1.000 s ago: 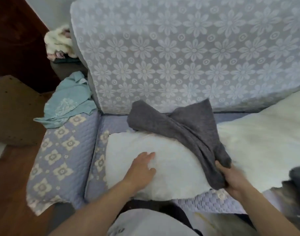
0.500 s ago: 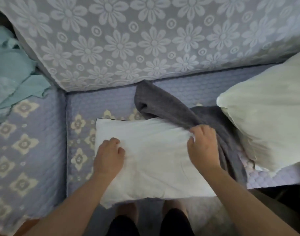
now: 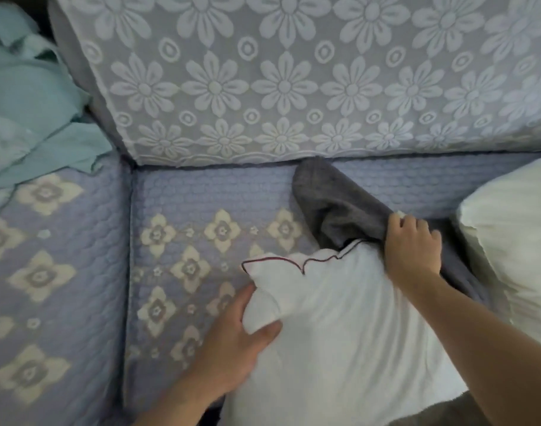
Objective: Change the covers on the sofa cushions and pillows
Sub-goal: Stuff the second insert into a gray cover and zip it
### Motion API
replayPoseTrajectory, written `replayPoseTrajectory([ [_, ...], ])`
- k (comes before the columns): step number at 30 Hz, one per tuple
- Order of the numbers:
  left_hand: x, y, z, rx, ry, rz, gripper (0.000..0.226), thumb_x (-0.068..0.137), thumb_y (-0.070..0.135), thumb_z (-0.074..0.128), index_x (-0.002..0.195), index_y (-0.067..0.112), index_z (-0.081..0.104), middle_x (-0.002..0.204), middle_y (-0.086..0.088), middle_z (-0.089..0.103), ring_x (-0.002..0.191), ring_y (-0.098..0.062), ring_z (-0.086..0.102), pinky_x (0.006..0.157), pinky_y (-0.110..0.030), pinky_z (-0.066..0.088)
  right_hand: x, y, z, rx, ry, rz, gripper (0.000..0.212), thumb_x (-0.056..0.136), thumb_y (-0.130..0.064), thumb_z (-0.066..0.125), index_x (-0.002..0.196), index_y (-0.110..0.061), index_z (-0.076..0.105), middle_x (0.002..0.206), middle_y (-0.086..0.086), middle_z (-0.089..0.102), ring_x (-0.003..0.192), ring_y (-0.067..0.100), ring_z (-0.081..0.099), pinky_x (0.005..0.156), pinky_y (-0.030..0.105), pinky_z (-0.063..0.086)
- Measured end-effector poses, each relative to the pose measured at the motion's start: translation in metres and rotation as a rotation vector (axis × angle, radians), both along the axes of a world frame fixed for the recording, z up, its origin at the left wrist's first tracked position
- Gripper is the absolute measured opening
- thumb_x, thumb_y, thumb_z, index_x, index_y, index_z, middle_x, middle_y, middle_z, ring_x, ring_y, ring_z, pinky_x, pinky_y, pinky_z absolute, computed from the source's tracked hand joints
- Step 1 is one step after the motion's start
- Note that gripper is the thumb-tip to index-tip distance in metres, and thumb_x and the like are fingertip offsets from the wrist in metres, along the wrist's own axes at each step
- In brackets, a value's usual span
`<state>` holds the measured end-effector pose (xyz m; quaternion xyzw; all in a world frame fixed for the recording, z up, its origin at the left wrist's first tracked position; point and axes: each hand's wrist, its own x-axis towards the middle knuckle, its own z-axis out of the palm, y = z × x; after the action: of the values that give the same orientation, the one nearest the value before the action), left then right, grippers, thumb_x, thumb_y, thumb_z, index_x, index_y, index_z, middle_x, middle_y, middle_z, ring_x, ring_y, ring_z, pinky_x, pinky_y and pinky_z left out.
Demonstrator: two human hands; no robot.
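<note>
A bare white pillow [image 3: 340, 327] with a thin red seam lies on the quilted sofa seat [image 3: 201, 216], its far edge raised. My left hand [image 3: 235, 342] grips the pillow's left corner, thumb on top. My right hand [image 3: 412, 247] grips the far right corner together with a fold of the grey cover [image 3: 333, 204], which lies crumpled behind and to the right of the pillow. The cover's opening is hidden.
A second cream pillow [image 3: 515, 256] lies at the right edge. The lace-covered backrest [image 3: 294, 81] stands behind the seat. Crumpled pale teal fabric [image 3: 29, 112] sits on the armrest [image 3: 41, 272] at the left.
The pillow has shifted right and its far edge has lifted. My left hand went from resting on it to gripping its corner. My right hand now bunches grey cover at the far corner.
</note>
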<state>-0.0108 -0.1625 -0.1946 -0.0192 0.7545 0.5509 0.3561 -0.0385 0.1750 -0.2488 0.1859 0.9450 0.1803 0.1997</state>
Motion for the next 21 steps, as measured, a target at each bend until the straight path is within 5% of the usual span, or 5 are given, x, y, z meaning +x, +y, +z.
replayPoseTrajectory([
  [5,0.036,0.003,-0.013,-0.105,0.409,-0.332,0.064,0.081,0.046,0.066,0.137,0.051,0.034,0.137,0.018,0.029,0.133,-0.014,0.038,0.113,-0.031,0.035,0.007,0.022,0.006,0.222,-0.143,0.261,0.068,0.085,-0.017,0.061,0.149,-0.013,0.037,0.107,0.014,0.054,0.085,0.03,0.056,0.069,0.039,0.04],
  [9,0.046,0.006,-0.025,-0.099,0.449,-0.45,0.075,0.083,0.058,0.065,0.145,0.051,0.024,0.166,0.013,-0.004,0.155,-0.017,0.005,0.123,-0.034,0.018,0.001,0.017,0.009,-0.021,-0.158,0.099,0.061,0.088,-0.003,0.055,0.145,-0.008,0.035,0.104,0.017,0.063,0.077,0.035,0.067,0.057,0.036,0.046],
  [16,0.061,0.111,0.004,0.059,0.507,-0.862,0.083,0.083,0.034,0.066,0.151,0.045,0.02,0.162,0.006,0.029,0.142,-0.023,0.037,0.117,-0.041,0.031,0.002,0.039,0.002,-0.467,-0.015,-0.165,0.025,0.096,-0.037,0.056,0.105,-0.017,0.045,0.101,0.019,0.067,0.096,0.044,0.062,0.074,0.043,0.04],
  [18,0.073,0.162,0.015,0.094,0.512,-0.88,0.075,0.085,0.033,0.067,0.149,0.037,0.029,0.149,0.004,0.045,0.129,-0.026,0.049,0.108,-0.045,0.041,0.006,0.05,0.004,-0.442,-0.07,-0.109,0.027,0.097,-0.039,0.053,0.108,-0.015,0.048,0.106,0.019,0.067,0.099,0.042,0.063,0.075,0.043,0.042],
  [21,0.082,0.207,0.002,-0.135,0.352,-0.884,0.079,0.09,0.052,0.061,0.152,0.043,0.013,0.156,-0.001,0.034,0.135,-0.035,0.039,0.106,-0.059,0.035,0.014,0.062,0.007,-0.286,-0.108,0.102,0.035,0.098,-0.024,0.05,0.131,-0.012,0.045,0.118,0.016,0.063,0.097,0.039,0.066,0.076,0.043,0.05],
])
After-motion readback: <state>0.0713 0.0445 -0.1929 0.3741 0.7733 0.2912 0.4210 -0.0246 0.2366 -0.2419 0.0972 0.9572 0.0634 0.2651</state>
